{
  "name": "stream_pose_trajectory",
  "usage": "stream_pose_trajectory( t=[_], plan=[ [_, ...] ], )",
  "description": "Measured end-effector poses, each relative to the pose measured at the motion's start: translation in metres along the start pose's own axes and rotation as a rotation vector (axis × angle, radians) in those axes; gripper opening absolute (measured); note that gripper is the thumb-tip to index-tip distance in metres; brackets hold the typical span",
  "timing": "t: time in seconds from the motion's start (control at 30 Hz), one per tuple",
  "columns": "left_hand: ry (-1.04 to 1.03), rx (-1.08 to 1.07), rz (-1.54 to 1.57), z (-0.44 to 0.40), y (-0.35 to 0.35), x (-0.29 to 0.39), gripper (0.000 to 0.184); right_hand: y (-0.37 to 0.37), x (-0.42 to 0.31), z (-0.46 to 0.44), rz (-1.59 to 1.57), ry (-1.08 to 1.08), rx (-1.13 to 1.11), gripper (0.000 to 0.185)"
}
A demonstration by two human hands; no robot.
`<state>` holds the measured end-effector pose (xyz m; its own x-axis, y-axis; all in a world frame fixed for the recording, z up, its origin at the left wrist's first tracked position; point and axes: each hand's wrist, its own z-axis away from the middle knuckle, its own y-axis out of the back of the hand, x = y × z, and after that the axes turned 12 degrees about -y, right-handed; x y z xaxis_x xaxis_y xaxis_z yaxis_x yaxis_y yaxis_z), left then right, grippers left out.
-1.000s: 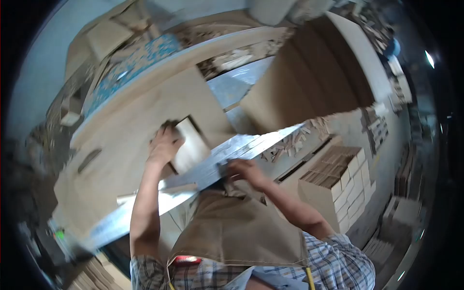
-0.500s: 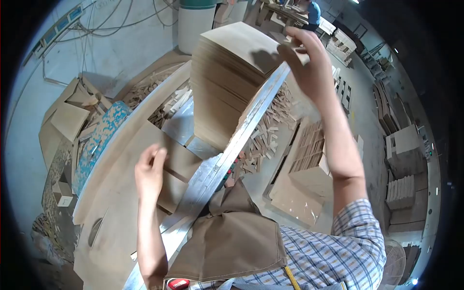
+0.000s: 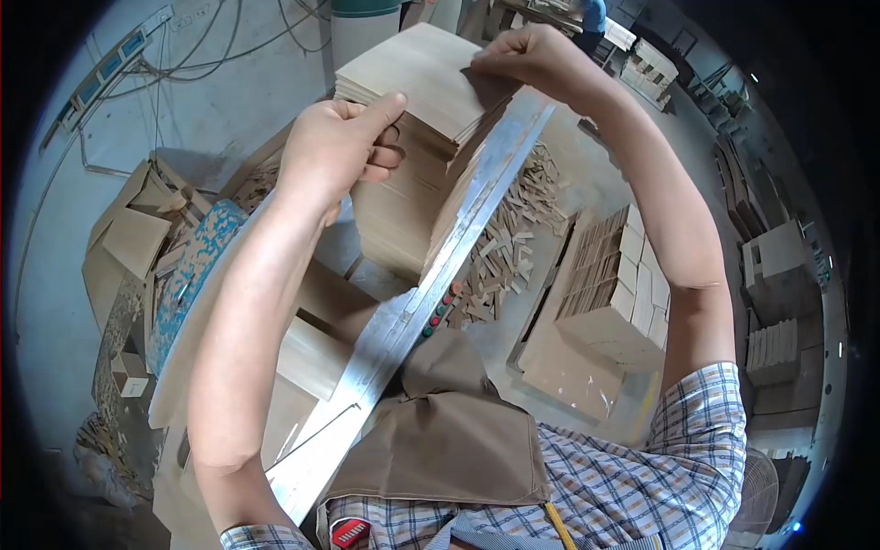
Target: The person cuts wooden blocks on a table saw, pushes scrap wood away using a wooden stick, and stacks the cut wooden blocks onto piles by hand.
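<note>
A tall stack of thin wooden boards (image 3: 417, 69) stands beside a long metal rail (image 3: 458, 261). My left hand (image 3: 344, 147) is at the stack's near left edge, its fingers curled and thumb pointing toward the top board; whether it grips a board is hidden. At the far right corner of the top board, my right hand (image 3: 541, 64) pinches the board's edge between thumb and fingers. A pale board (image 3: 316, 356) lies on the worktable left of the rail, below my left forearm.
Wood offcuts (image 3: 500, 261) lie in a heap on the floor right of the rail. Further right, stacked boards (image 3: 623, 293) rest on a base panel. Red and green buttons (image 3: 440, 312) sit beneath the rail. A person in blue (image 3: 594, 16) is in the background.
My left hand has moved up from the worktable to the stack. My right hand has closed at the top board's corner. The view has turned toward the stack since the earliest frame.
</note>
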<state>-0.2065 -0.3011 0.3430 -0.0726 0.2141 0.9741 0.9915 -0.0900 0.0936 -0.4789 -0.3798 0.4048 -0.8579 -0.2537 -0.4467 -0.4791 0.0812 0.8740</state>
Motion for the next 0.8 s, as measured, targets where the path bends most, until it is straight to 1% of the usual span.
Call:
stream_pose_trajectory(
  t=[0.07,0.17,0.23,0.27,0.3,0.37,0.43,0.5,0.57,0.6,0.63,0.7,0.77,0.8],
  plan=[
    [0.014,0.008,-0.009,0.0,-0.001,0.003,0.041,0.004,-0.013,0.008,-0.004,0.02,-0.015,0.033],
    [0.015,0.014,0.011,0.001,-0.003,0.005,0.04,0.004,-0.013,0.007,0.043,0.043,-0.037,0.036],
    [0.006,0.018,0.035,-0.001,0.0,0.004,0.039,0.008,-0.029,0.014,0.025,-0.026,0.009,0.038],
    [0.01,0.004,0.079,-0.003,0.001,0.001,0.038,0.006,-0.038,0.024,0.025,-0.023,0.006,0.038],
    [0.017,-0.012,0.123,-0.002,0.002,0.001,0.037,0.004,-0.048,0.038,-0.063,0.038,0.046,0.039],
    [0.022,-0.001,0.108,0.001,0.001,0.003,0.036,0.003,-0.044,0.035,-0.148,0.099,0.094,0.04],
    [0.027,0.009,0.098,0.002,-0.001,0.007,0.034,-0.001,-0.022,0.009,0.169,-0.008,-0.097,0.041],
    [0.019,-0.024,0.052,0.0,-0.001,0.011,0.04,-0.008,-0.01,0.009,0.113,-0.007,-0.102,0.04],
    [0.01,-0.015,0.045,-0.004,-0.001,0.013,0.039,-0.013,-0.003,0.008,0.032,0.07,-0.004,0.054],
    [0.005,-0.016,0.038,-0.006,-0.002,0.012,0.039,-0.005,-0.013,0.011,0.101,-0.054,-0.099,0.038],
    [0.021,-0.005,0.035,-0.009,-0.002,0.012,0.039,-0.008,-0.006,0.008,0.041,-0.046,-0.109,0.034],
    [-0.036,-0.026,0.073,-0.011,-0.001,0.008,0.037,-0.007,0.001,0.005,-0.183,-0.04,-0.239,0.033],
    [-0.025,0.005,0.031,-0.007,-0.003,0.01,0.032,-0.004,-0.003,0.009,-0.126,-0.11,-0.204,0.034],
    [-0.064,0.039,0.1,-0.016,-0.001,0.003,0.022,0.0,-0.023,0.019,-0.171,-0.138,-0.208,0.027]
  ],
)
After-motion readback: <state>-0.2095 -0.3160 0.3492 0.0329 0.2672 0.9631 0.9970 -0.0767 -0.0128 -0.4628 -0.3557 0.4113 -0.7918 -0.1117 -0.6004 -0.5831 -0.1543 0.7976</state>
